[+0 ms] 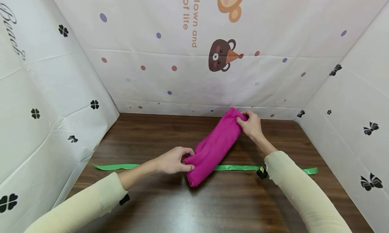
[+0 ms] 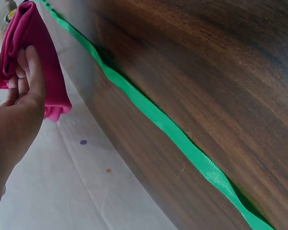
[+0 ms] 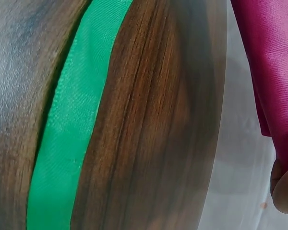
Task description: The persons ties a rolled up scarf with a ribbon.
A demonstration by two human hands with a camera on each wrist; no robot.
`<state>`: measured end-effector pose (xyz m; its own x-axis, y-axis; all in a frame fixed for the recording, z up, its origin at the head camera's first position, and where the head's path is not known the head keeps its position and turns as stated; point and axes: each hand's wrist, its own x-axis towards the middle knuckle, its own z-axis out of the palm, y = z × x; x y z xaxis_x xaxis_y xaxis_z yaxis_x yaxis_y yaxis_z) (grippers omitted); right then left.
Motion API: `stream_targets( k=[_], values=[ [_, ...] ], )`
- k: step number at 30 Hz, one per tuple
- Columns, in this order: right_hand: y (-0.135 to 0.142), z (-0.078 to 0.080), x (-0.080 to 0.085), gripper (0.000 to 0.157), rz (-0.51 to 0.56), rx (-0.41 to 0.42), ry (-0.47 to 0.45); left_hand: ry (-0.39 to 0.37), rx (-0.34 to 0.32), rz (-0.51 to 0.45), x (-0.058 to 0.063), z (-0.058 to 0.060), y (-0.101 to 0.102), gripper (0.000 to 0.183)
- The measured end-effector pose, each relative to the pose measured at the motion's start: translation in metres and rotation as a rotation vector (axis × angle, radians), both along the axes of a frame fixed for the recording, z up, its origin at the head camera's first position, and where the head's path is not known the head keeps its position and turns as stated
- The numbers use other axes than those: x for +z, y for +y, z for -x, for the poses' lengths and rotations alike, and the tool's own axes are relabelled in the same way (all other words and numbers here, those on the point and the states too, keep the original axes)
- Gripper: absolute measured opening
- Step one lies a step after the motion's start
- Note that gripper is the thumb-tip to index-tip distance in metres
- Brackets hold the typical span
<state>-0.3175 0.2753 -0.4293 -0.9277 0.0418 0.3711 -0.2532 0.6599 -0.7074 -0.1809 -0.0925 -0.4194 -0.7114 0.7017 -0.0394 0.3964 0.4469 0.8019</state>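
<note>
A folded magenta cloth (image 1: 212, 147) slants over the middle of the table, its far end up toward the right. My left hand (image 1: 174, 161) pinches its near left end between thumb and fingers. At the far end my right hand (image 1: 251, 125) grips the edge, thumb on top. In the left wrist view the cloth (image 2: 50, 72) shows several layers at the fingers of my left hand (image 2: 19, 110). A green ribbon (image 1: 237, 167) runs left to right across the table beneath the cloth, which hides its middle part. The right wrist view shows the ribbon (image 3: 77, 124) close up.
The dark wooden table (image 1: 146, 131) ends at a white patterned sheet (image 1: 136, 81) at the back. Similar sheets stand on the left (image 1: 76, 77) and right (image 1: 343, 101). A dark wrist strap (image 1: 262, 172) sits by the right sleeve, over the ribbon.
</note>
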Motion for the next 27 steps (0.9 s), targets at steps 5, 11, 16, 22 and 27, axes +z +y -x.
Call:
stream_targets(
  k=[5, 11, 16, 22, 27],
  values=[
    [-0.003, 0.002, -0.001, 0.029, -0.003, 0.013, 0.009, 0.004, -0.007, 0.002, -0.001, -0.003, 0.003, 0.014],
    [-0.006, 0.004, -0.004, 0.028, 0.002, 0.018, 0.015, -0.015, -0.019, -0.016, -0.003, -0.006, 0.008, 0.013],
    [-0.009, 0.005, -0.004, 0.028, 0.006, 0.008, 0.024, -0.018, -0.035, -0.031, -0.004, -0.009, 0.011, 0.014],
    [-0.012, 0.005, -0.003, 0.028, 0.008, 0.021, 0.017, -0.049, -0.049, -0.043, -0.008, -0.014, 0.015, 0.013],
    [-0.017, 0.006, -0.002, 0.026, 0.005, 0.024, 0.019, -0.062, -0.061, -0.051, -0.008, -0.02, 0.02, 0.014]
  ],
)
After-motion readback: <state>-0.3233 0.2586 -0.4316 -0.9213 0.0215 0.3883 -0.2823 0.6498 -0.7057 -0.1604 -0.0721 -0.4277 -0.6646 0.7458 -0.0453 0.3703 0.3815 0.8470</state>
